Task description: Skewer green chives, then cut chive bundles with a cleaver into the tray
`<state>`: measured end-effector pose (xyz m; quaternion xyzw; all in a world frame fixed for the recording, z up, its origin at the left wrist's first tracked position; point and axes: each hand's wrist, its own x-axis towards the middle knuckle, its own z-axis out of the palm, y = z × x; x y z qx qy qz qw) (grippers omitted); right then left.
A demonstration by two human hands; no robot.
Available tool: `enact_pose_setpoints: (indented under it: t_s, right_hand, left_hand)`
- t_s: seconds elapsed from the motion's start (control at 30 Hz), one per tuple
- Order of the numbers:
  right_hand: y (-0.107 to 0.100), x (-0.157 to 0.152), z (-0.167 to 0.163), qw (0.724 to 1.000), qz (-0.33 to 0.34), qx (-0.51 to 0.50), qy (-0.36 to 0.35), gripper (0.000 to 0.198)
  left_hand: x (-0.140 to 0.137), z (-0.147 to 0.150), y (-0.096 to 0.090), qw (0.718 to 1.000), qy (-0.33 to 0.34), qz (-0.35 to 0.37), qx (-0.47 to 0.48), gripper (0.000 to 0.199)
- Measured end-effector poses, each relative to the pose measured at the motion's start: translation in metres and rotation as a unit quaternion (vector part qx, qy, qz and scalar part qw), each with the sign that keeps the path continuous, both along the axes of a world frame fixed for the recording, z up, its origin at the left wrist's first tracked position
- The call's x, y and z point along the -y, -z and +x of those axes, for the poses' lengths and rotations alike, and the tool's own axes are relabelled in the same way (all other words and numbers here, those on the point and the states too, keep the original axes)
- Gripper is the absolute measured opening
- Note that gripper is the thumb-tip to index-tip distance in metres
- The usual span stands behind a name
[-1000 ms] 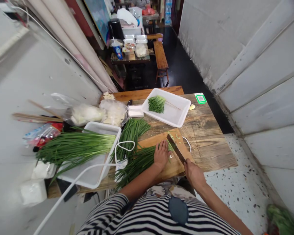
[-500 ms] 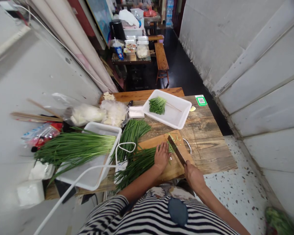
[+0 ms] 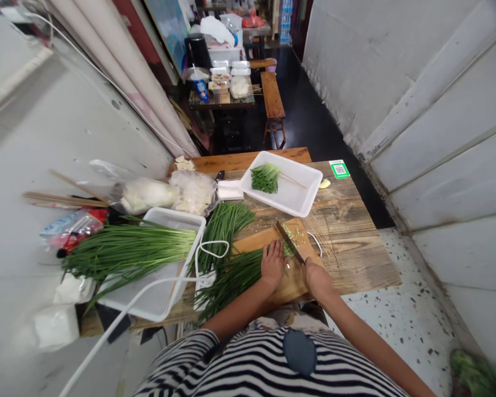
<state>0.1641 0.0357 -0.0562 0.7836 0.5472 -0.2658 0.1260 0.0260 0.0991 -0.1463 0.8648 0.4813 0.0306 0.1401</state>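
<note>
My right hand (image 3: 317,280) is closed round the handle of a kitchen knife (image 3: 289,241), its dark blade angled across the cutting board (image 3: 291,286). My left hand (image 3: 273,263) presses down on a bunch of garlic chives (image 3: 235,275), fingers bent over the stems just left of the blade. Small cut pieces (image 3: 300,231) lie on the board beyond the knife. Another pile of chives (image 3: 229,220) rests behind the bunch. Past the board, a white tray (image 3: 303,193) holds a short bundle of cut chives (image 3: 267,177) and thin skewers.
To the left, a second white tray (image 3: 161,314) carries long chives (image 3: 136,248), with a white cable (image 3: 149,286) looping over it. Bagged food (image 3: 194,193) and a white box (image 3: 230,190) stand at the back. Thin sticks (image 3: 324,237) lie right of the board.
My right hand and the knife have shifted left, bringing the blade nearer my left hand. My left hand stays in place on the chives.
</note>
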Motion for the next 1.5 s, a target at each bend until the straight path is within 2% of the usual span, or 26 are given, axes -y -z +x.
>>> enact_pose_setpoints:
  t_s: [0.1,0.27,0.37,0.47,0.57,0.67,0.77,0.9,0.97,1.1,1.27,1.37,1.5]
  right_hand:
    - [0.001,-0.005,0.001,1.0,0.024,-0.006,-0.004,0.027]
    - [-0.011,0.017,0.0,0.996,0.085,0.018,-0.004,0.026]
    - [-0.025,0.033,-0.007,0.994,0.104,0.023,-0.008,0.025]
    - [-0.037,0.045,-0.02,0.994,0.104,-0.004,-0.032,0.023]
    - [-0.038,0.052,-0.038,0.994,0.077,-0.041,-0.072,0.019]
    - [-0.033,0.053,-0.054,0.991,0.058,-0.06,-0.103,0.015]
    - [-0.027,0.05,-0.063,0.99,0.055,-0.063,-0.111,0.015]
    - [-0.025,0.045,-0.066,0.991,0.031,-0.068,-0.112,0.017]
    - [-0.026,0.044,-0.068,0.991,0.022,-0.073,-0.11,0.019]
    - [-0.027,0.044,-0.071,0.991,0.022,-0.076,-0.111,0.022]
    - [-0.023,0.041,-0.074,0.991,-0.01,-0.09,-0.101,0.02]
    - [-0.02,0.038,-0.074,0.992,-0.028,-0.095,-0.082,0.019]
    - [-0.018,0.037,-0.079,0.991,-0.048,-0.091,-0.082,0.018]
  left_hand:
    - [-0.002,0.002,-0.001,1.0,-0.004,-0.002,-0.001,0.055]
    - [-0.005,-0.005,-0.007,1.0,0.022,0.008,0.008,0.065]
    - [-0.007,-0.027,-0.018,0.998,0.041,0.037,0.013,0.08]
    - [-0.006,-0.058,-0.026,0.999,-0.007,0.04,-0.009,0.102]
    - [0.002,-0.082,-0.025,0.998,-0.044,0.022,-0.029,0.118]
    - [0.012,-0.094,-0.018,0.998,-0.051,0.028,-0.035,0.121]
    - [0.018,-0.099,-0.011,0.998,-0.037,0.046,-0.037,0.114]
    - [0.02,-0.1,-0.004,0.997,-0.028,0.058,-0.052,0.084]
    - [0.02,-0.1,0.001,0.996,-0.034,0.052,-0.061,0.076]
    - [0.02,-0.101,0.01,0.997,-0.035,0.043,-0.056,0.075]
    - [0.018,-0.109,0.017,0.998,-0.012,0.039,-0.043,0.076]
    - [0.018,-0.113,0.016,0.997,-0.007,0.049,-0.053,0.078]
    - [0.021,-0.111,0.01,0.996,-0.015,0.053,-0.069,0.068]
